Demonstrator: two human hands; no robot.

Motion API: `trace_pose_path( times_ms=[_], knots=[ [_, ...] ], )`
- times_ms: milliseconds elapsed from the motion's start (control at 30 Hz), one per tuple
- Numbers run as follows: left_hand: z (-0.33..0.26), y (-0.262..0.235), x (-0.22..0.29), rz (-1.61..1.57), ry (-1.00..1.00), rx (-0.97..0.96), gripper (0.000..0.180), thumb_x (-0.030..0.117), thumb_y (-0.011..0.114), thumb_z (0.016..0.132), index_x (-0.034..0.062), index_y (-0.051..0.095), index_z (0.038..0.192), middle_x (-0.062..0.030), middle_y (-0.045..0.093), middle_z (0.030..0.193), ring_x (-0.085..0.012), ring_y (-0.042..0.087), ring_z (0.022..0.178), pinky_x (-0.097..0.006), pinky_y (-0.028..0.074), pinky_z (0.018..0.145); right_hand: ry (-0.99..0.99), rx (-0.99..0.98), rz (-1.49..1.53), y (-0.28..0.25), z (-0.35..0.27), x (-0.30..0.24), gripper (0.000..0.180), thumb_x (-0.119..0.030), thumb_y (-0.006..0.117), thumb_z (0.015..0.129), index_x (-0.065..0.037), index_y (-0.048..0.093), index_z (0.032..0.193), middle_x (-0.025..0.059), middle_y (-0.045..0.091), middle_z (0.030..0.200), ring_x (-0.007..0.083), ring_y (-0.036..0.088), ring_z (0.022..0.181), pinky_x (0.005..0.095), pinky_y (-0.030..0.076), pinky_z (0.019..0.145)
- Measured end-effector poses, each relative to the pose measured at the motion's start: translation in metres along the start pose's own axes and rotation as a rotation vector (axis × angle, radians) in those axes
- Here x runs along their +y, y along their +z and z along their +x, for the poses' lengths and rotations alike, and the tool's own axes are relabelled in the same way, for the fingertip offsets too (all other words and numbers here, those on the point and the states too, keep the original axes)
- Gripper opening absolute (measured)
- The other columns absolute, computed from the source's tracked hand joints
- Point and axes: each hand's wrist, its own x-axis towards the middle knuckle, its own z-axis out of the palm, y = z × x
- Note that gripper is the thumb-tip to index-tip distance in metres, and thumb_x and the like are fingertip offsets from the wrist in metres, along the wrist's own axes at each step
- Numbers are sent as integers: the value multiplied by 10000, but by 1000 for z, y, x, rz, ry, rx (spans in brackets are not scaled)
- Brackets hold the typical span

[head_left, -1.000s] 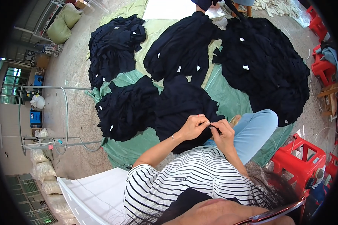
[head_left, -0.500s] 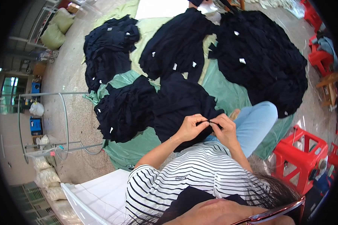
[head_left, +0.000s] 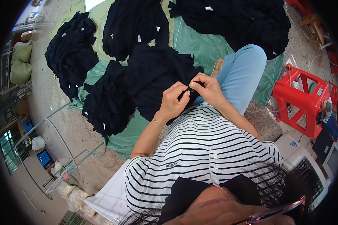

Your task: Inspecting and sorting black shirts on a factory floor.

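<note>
A dark navy garment (head_left: pixel 159 71) lies spread over my lap and the sheet in front of me. Both hands work close together at its edge near my waist. The fingers of my left hand (head_left: pixel 173 100) are bent into a pinch on the dark cloth. Just beside it, my right hand (head_left: pixel 208 90) grips a bit of the same edge between thumb and forefinger. A small dark round spot shows by the right thumb, too small to name. The garment's folds hide some fingertips.
Heaps of navy garments with white tags (head_left: pixel 110 99) (head_left: pixel 71 56) (head_left: pixel 137 22) (head_left: pixel 244 22) lie on a green sheet (head_left: pixel 199 35). At right stands a red plastic stool (head_left: pixel 300 101). A metal tube frame (head_left: pixel 60 108) is at left, with a white board (head_left: pixel 110 197) behind my left arm.
The view has tilted, so the heaps sit higher and further left. My hands have drawn slightly apart, both still pinching at the garment's edge.
</note>
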Motion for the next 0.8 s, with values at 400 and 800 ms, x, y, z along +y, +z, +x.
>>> trace_pose_path(
  times_ms=[400,800],
  knots=[
    [-10,6,-22,-624,-678,172,120,113,727,881,5,694,842,68,611,758,-5,480,672,-180,378,593,-106,-25,-252,6,-9,-6,91,-91,720,823,-14,675,842,22,587,708,126,537,614,275,415,588],
    [31,12,8,-750,-584,183,163,111,616,963,45,626,815,63,582,762,-14,483,678,-198,411,585,-378,-86,-481,12,-13,-31,195,-85,747,748,-81,629,903,26,598,814,225,570,728,336,387,679]
  ],
)
